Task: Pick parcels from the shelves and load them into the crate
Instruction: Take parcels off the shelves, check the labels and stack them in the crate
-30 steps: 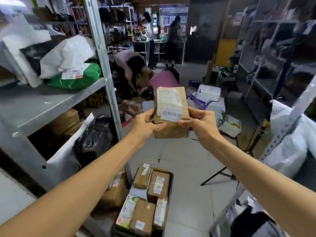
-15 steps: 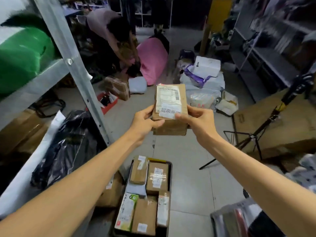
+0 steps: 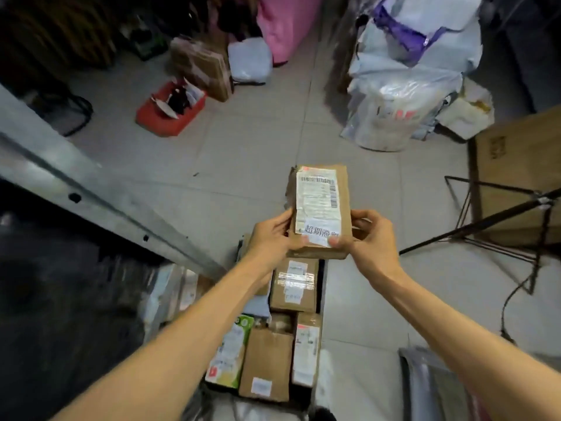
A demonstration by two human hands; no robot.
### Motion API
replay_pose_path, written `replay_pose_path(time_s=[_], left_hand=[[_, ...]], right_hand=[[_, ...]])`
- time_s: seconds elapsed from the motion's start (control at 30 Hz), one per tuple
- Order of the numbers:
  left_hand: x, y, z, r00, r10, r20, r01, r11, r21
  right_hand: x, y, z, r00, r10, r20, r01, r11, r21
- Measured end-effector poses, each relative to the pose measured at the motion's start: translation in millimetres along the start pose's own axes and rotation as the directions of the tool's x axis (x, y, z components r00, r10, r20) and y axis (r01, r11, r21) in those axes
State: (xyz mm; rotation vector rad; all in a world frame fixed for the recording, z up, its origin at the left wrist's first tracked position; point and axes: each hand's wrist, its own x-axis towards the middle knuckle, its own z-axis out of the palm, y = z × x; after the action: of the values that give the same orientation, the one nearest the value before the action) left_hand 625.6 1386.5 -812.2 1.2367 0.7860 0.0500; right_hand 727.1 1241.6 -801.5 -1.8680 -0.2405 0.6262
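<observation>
A brown cardboard parcel [image 3: 320, 208] was held in the air by both hands above the far end of the crate [image 3: 322, 287], which stood on the floor [image 3: 243, 153] beside the shelf frame [image 3: 91, 183] and was already packed with boxes. The step in hand was judged to be the lowering of the parcel into the crate. It would be best laid flat, label up, on the taped box [image 3: 294, 284] — not dropped. The near left edge was gripped by the left hand [image 3: 273, 235], thumb on top. The near right corner was pinched by the right hand [image 3: 368, 238], its fingers [image 3: 360, 216] curled round the side — both arms were stretched forward.
</observation>
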Motion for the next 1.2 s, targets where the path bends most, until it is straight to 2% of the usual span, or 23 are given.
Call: replay_pose_path(time_s=[0.27, 0.5, 0.7, 0.83, 1.07, 1.2], left_hand=[[110, -191, -14, 0.968, -0.198, -0.153, 0.186, 0.979, -0.088], [174, -290, -34, 0.925, -0.236, -0.297, 0.219, 0.972, -0.089], [197, -321, -46, 0.929, -0.145, -0.341, 0.156, 0.988, 0.006], [200, -324, -53, 0.935, -0.156, -0.32, 0.184, 0.981, 0.058], [192, -309, -59, 0.955, -0.174, -0.241, 0.203, 0.974, 0.101], [181, -283, -51, 0.972, -0.123, -0.2, 0.165, 0.964, 0.21]], right_hand=[[74, 200, 64, 0.997, 0.081, 0.006, -0.079, 0.988, -0.135], [122, 313, 120, 0.984, 0.178, 0.006, -0.176, 0.973, -0.149], [139, 358, 149, 0.975, 0.221, 0.034, -0.212, 0.961, -0.175], [137, 372, 158, 0.968, 0.246, 0.043, -0.232, 0.95, -0.211], [133, 365, 152, 0.949, 0.301, 0.092, -0.261, 0.916, -0.303], [123, 341, 141, 0.928, 0.349, 0.129, -0.269, 0.869, -0.416]])
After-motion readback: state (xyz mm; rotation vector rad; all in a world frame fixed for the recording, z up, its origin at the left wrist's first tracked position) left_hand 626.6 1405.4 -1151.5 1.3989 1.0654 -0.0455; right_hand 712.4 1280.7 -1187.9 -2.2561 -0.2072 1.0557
